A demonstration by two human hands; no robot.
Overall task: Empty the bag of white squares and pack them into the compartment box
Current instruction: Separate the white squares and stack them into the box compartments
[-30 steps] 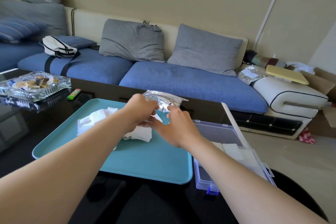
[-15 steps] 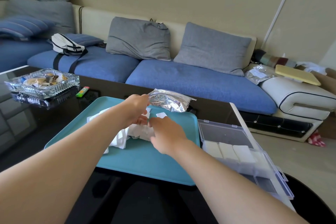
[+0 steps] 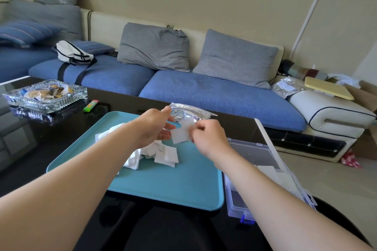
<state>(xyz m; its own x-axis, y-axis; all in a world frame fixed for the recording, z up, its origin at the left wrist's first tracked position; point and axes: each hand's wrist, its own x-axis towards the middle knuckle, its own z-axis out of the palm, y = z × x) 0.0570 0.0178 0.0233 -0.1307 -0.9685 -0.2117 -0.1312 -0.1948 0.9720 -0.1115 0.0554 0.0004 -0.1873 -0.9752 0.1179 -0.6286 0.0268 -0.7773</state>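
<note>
Head view: two bare forearms reach forward over a teal tray [image 3: 163, 185] on a black table [image 3: 40, 149].
Right hand [image 3: 208, 136]: fingers curled, pinching one white square [image 3: 181, 133] by its right edge and holding it up above the tray.
Left hand [image 3: 155, 126]: fingers loosely spread, gripping nothing. Its fingertips are just beside the square's left edge; contact cannot be told.
Bag [image 3: 189, 112]: crumpled silver foil, lying at the tray's far edge just behind both hands. The left thumb is close to it; contact cannot be told.
Pile [image 3: 155, 154]: loose white squares heaped on the tray, below the hands and partly hidden by the left forearm.
Box [image 3: 232, 197]: clear plastic with a blue latch, just beside the tray's right edge, with its lid [image 3: 255, 153] open. White pieces show inside, partly hidden by the right forearm; which compartment cannot be told.
Around: a glass ashtray [image 3: 44, 96] and a green lighter [image 3: 90, 106] sit at the table's far left. A blue sofa [image 3: 204, 91] with grey cushions stands behind the table.
</note>
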